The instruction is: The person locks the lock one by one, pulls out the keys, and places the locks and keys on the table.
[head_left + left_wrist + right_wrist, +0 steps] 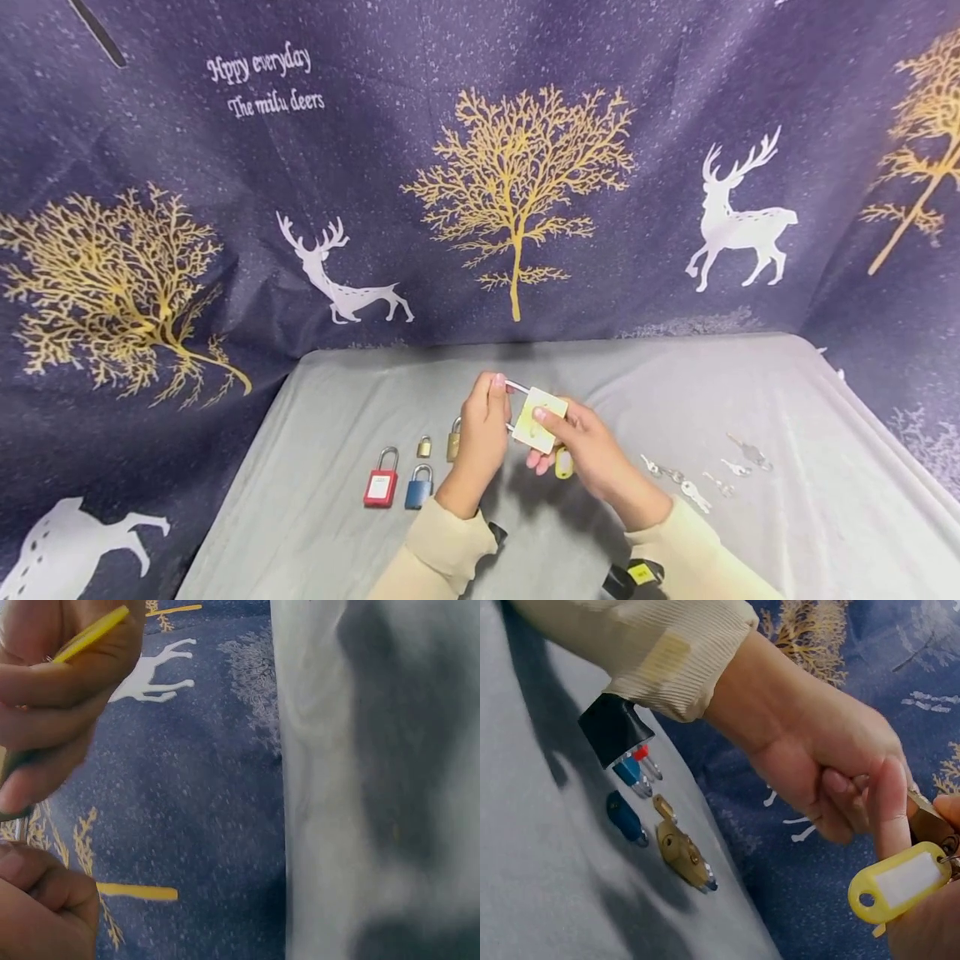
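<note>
A brass padlock [552, 403] is held up above the table between both hands in the head view. My right hand [596, 446] grips its body, thumb pressed on the broad face. At the other end, my left hand [483, 429] pinches the silver shackle between thumb and fingers. A yellow key tag [564, 463] hangs under the right hand; the right wrist view shows the tag [900, 885] with a white label and a ring at one end. Whatever hangs from the ring by the lock is mostly hidden by fingers.
Left of the hands stand a red padlock [381, 487], a blue padlock [418, 490], a small brass padlock [424, 448] and a larger brass one [453, 446] partly behind the left hand. Several loose keys [696, 493] lie on the grey cloth to the right. A patterned curtain [420, 250] hangs behind.
</note>
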The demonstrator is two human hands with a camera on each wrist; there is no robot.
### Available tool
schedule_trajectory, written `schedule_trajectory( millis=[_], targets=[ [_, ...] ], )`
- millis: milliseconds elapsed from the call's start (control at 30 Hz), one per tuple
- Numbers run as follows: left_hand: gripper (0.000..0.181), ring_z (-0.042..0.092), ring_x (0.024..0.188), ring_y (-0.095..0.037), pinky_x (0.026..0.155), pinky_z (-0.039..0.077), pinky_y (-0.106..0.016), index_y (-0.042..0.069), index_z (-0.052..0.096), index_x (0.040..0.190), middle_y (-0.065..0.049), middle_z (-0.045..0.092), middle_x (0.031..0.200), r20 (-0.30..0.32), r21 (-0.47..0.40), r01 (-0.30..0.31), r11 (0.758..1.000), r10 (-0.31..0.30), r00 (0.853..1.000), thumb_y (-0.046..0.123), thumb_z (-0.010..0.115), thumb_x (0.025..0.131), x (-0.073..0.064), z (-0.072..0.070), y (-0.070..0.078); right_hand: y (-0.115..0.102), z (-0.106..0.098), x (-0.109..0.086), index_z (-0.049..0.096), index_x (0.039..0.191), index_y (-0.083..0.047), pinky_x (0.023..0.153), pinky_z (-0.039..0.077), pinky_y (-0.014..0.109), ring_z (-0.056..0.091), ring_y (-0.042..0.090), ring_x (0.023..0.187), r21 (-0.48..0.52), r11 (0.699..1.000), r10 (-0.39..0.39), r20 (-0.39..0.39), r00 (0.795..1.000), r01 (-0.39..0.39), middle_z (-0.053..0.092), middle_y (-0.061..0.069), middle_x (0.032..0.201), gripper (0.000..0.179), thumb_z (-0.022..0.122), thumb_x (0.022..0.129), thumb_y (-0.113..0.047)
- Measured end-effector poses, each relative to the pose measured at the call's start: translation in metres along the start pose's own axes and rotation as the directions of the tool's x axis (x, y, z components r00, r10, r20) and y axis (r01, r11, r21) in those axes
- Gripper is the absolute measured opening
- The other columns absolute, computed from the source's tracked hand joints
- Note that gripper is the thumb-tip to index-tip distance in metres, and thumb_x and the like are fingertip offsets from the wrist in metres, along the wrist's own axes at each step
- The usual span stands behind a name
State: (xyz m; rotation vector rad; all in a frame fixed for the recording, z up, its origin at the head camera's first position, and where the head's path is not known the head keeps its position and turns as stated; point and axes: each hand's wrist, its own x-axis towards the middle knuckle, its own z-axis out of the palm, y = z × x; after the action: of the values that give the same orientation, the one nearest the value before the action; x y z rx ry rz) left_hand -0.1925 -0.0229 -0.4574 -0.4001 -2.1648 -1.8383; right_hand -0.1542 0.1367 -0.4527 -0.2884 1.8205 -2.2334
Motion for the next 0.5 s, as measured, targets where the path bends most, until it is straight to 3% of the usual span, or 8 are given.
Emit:
schedule_trajectory(
  millis=[200, 333, 500],
  targets=[
    [0.033, 0.036, 0.051, -0.005, 0.048, 0.032, -0.021, 0.004, 0.059, 0.094, 0.003, 0.039, 0.058, -0.03, 0.001, 0.018, 1.0, -0.018, 0.999, 0.026, 0.041, 0.11, -0.001, 0.005, 0.002, -0.001, -0.003, 0.0, 0.05, 0.117, -0.003, 0.051, 0.057, 0.028, 0.067, 0.011, 0.055, 0.004, 1.0, -0.002, 0.001, 1.0, 0.002, 0.071, 0.002, 0.066, 0.022, 0.05, 0.107, -0.023],
    [0.033, 0.037, 0.051, -0.005, 0.046, 0.033, -0.022, 0.005, 0.059, 0.096, 0.004, 0.04, 0.059, -0.048, 0.021, 0.027, 0.999, -0.026, 0.998, 0.027, 0.04, 0.11, -0.005, 0.006, 0.01, -0.004, -0.006, -0.002, 0.05, 0.115, -0.005, 0.051, 0.056, 0.026, 0.068, 0.011, 0.056, 0.031, 1.0, -0.001, 0.05, 0.999, -0.001, 0.071, 0.001, 0.066, 0.02, 0.048, 0.108, -0.023],
    [0.034, 0.037, 0.05, -0.004, 0.044, 0.035, -0.023, 0.004, 0.059, 0.098, 0.004, 0.042, 0.059, -0.071, 0.078, 0.001, 0.997, 0.005, 0.997, 0.029, 0.039, 0.111, -0.008, 0.006, 0.024, -0.004, -0.013, -0.002, 0.05, 0.112, -0.007, 0.048, 0.053, 0.022, 0.067, 0.009, 0.056, 0.062, 0.998, -0.015, 0.123, 0.992, 0.007, 0.071, 0.0, 0.067, 0.017, 0.044, 0.109, -0.023]
  ],
)
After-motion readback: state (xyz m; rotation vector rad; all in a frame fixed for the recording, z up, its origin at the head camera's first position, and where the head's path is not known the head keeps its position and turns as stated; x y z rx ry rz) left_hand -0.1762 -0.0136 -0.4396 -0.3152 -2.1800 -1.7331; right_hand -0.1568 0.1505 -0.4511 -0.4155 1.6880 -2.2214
